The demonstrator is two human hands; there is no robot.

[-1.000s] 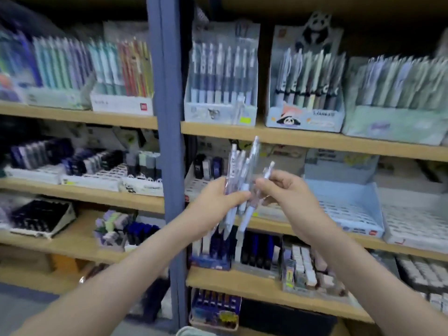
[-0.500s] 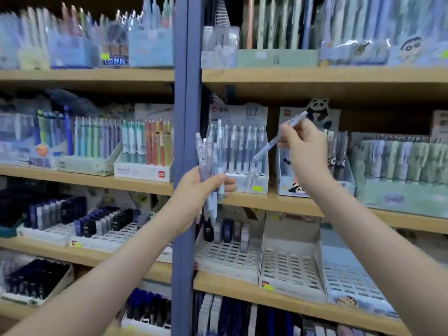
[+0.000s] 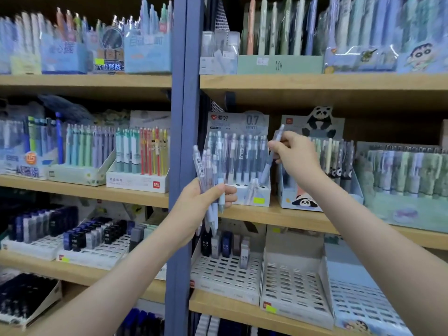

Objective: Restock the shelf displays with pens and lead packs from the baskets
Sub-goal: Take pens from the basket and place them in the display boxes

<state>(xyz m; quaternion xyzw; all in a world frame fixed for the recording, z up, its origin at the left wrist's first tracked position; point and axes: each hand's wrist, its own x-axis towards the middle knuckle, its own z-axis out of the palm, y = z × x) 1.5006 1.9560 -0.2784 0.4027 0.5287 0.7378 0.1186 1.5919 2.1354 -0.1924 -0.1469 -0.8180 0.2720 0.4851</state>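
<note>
My left hand (image 3: pixel 206 202) grips a bundle of several pale blue wrapped pens (image 3: pixel 208 170) upright, just left of the 0.7 mm pen display box (image 3: pixel 257 200) on the middle shelf. My right hand (image 3: pixel 295 154) pinches a single pale blue pen (image 3: pixel 269 166), tilted, its lower tip over the right end of that display box. The box holds several similar pens standing in rows.
A blue shelf upright (image 3: pixel 180 166) stands right beside my left hand. A panda pen box (image 3: pixel 315 197) sits right of the display. Below are white slotted trays (image 3: pixel 291 287), one with a few lead packs (image 3: pixel 225 246). Other pen boxes fill the wooden shelves (image 3: pixel 315 221).
The view has risen from the lower shelves. My right hand has carried the single pen up and then lowered it down-left to the 0.7 mm box. My left hand has kept the bundle.
</note>
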